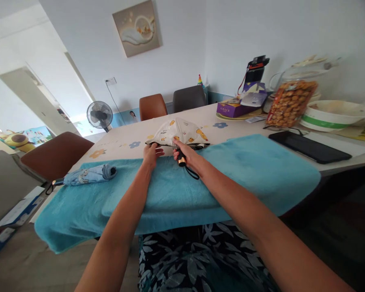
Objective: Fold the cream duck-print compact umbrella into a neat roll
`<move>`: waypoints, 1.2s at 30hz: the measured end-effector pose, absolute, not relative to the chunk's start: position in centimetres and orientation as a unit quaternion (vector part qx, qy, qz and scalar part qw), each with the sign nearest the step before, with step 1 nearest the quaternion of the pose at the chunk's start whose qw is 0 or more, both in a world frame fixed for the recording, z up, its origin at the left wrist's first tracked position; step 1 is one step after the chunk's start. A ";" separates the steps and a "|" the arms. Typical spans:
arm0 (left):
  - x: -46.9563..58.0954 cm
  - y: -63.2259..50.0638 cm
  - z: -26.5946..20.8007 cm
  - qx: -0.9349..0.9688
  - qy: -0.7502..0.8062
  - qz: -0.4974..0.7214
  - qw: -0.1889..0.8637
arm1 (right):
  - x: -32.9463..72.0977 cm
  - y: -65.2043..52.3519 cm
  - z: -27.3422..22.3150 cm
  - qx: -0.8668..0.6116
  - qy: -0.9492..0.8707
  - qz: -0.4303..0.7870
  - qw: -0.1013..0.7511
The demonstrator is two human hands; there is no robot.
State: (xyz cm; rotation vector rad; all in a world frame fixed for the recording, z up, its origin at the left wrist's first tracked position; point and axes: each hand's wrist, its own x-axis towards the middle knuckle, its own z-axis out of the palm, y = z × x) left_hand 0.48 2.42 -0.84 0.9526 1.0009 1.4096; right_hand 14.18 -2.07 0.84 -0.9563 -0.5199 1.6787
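Observation:
A cream umbrella (179, 130) with small yellow and orange prints lies partly spread on the table, its handle toward me. My right hand (184, 154) is closed around its black handle (181, 159), which has a gold-coloured end and a dark wrist strap. At the left edge of the canopy is my left hand (153, 154), fingers apart, near or touching the dark rim; contact is hard to make out. Further left, a folded light-blue umbrella (89, 174) rests on the turquoise cloth (231, 174) along the table's front.
On the right are a black phone (308, 145), a jar of nuts (292, 101), a white bowl (337, 115) with a green band and a purple box (234, 108). Chairs (153, 106) stand behind the table (121, 134). A fan (100, 114) is at the back left.

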 end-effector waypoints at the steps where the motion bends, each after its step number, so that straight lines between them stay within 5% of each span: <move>1: 0.7 2.4 -1.0 0.420 0.431 0.585 0.544 | 14.2 -2.1 0.9 -0.402 -0.218 0.706 0.541; 12: 0.2 3.1 -0.7 0.297 0.439 0.601 0.598 | 14.1 -2.1 0.7 -0.407 -0.242 0.706 0.527; 21: 1.0 3.0 -2.0 0.446 0.537 0.547 0.462 | 14.2 -2.0 0.6 -0.397 -0.229 0.717 0.526; 26: 0.6 3.2 -2.0 0.501 0.614 0.535 0.295 | 14.3 -1.8 0.4 -0.382 -0.221 0.720 0.535; 36: -0.2 3.3 -1.5 0.406 0.553 0.660 0.307 | 14.3 -1.8 0.4 -0.384 -0.218 0.718 0.538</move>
